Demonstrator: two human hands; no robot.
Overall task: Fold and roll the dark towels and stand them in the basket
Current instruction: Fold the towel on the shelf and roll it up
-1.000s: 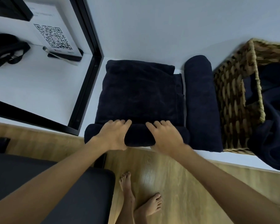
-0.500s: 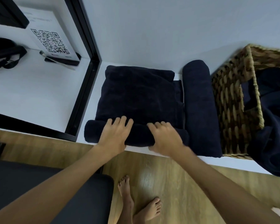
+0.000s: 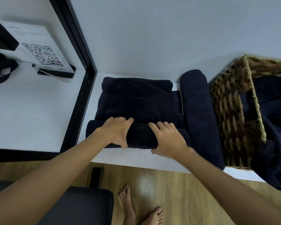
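**Rolling the folded towel: keep it tight and square**

Folded towel (image 3: 136,98) flat on white shelf (image 3: 136,159), near edge already turned into a short roll (image 3: 140,137). Left hand (image 3: 116,133) and right hand (image 3: 168,139) both on top of that roll, fingers curved over its far side, thumbs tucked at the near side; gripping only the towel.

Finished roll (image 3: 199,116) lying just right of it, against wicker basket (image 3: 230,114); more dark cloth (image 3: 272,127) spilling from the basket.

Advice, judged from layout:
- Push away evenly with both palms; uneven pressure likely cones the roll.
- Spread hands wider; outer ends unsupported.
- Watch the offset layer at right edge, may telescope.
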